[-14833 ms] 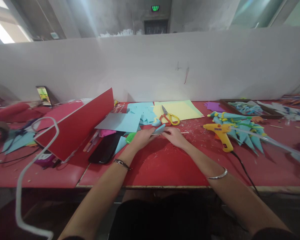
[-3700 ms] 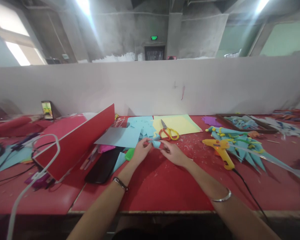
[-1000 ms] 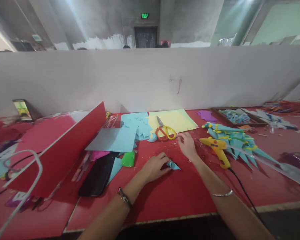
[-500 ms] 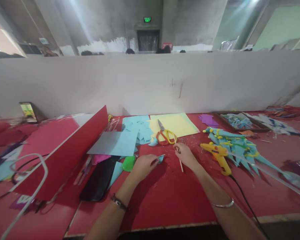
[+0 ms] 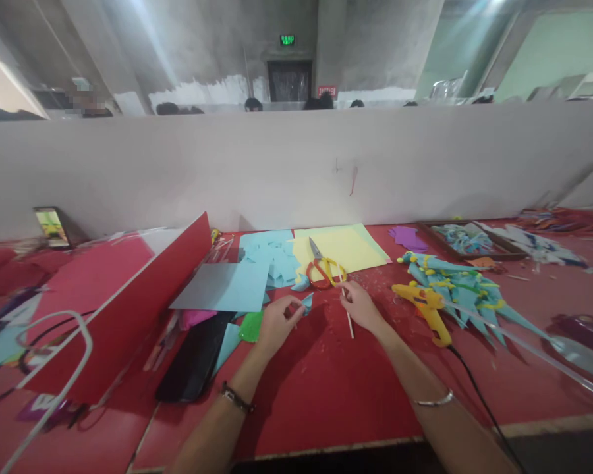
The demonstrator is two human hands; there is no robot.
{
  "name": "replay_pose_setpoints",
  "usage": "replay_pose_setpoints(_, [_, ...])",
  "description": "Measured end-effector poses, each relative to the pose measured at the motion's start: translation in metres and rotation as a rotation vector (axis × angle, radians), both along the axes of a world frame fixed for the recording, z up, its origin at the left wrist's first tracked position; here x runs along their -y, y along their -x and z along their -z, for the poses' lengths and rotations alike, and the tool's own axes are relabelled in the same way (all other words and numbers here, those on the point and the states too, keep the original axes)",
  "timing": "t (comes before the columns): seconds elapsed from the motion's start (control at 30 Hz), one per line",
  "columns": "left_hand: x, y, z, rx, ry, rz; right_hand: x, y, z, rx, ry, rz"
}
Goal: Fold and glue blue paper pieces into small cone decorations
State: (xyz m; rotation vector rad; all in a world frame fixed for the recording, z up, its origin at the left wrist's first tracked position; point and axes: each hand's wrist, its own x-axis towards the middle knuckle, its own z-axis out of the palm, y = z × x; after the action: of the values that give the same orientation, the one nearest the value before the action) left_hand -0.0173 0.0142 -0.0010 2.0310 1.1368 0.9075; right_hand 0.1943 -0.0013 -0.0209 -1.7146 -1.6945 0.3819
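My left hand (image 5: 277, 324) is closed in a pinch at a small piece of light blue paper (image 5: 307, 303), above the red tabletop. To its right, my right hand (image 5: 360, 307) grips a thin whitish stick (image 5: 350, 325), which slants with its lower end toward me. Just beyond that hand lie scissors (image 5: 321, 263) with one red and one yellow handle loop, resting partly on yellow paper sheets (image 5: 368, 245). Cut light blue paper pieces (image 5: 275, 260) are heaped left of the scissors. Close to my left hand sits a bright green object (image 5: 250, 327).
A yellow glue gun (image 5: 427, 309) with a black cord lies on the right, beside blue paper cones (image 5: 457, 280) with yellow bits. On the left are a black phone-like slab (image 5: 192, 362), a blue sheet (image 5: 222, 287) and a standing red board (image 5: 128, 316). A white partition (image 5: 286, 164) rises behind.
The small blue paper has tilted up, and my left fingers have shifted on it. My right hand still holds the stick. The whole view has shifted slightly.
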Motion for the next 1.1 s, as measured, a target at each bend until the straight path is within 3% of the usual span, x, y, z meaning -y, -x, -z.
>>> replay_pose_setpoints(0.23, [0.002,-0.002,0.001,0.025,0.024,0.031,-0.012,-0.002,-0.025,0.109,-0.035,0.015])
replay_pose_setpoints(0.4, [0.002,-0.002,0.0,-0.102,-0.02,0.05,-0.04,-0.011,-0.051,0.211,-0.055,0.039])
replay_pose_setpoints(0.5, [0.003,-0.002,0.0,-0.134,-0.036,0.073,-0.061,-0.015,-0.061,0.279,-0.044,0.124])
replay_pose_setpoints(0.67, [0.003,0.0,-0.001,-0.108,-0.018,0.081,-0.081,-0.019,-0.046,0.288,0.055,0.205])
replay_pose_setpoints(0.8, [0.001,0.0,0.002,-0.018,0.003,0.071,-0.08,-0.019,-0.027,0.234,0.114,0.209])
replay_pose_setpoints(0.9, [-0.001,-0.001,0.005,0.028,0.023,0.06,-0.073,-0.012,-0.027,0.168,0.079,0.194])
replay_pose_setpoints(0.97, [-0.002,-0.002,0.006,0.047,0.037,0.049,-0.065,0.0,-0.032,0.114,0.056,0.13])
replay_pose_setpoints(1.07, [-0.003,-0.002,0.006,0.086,0.048,-0.003,-0.044,0.025,-0.037,-0.021,0.077,-0.07])
replay_pose_setpoints(1.1, [-0.004,-0.002,0.005,0.108,0.052,-0.027,-0.035,0.033,-0.036,-0.204,0.113,-0.192])
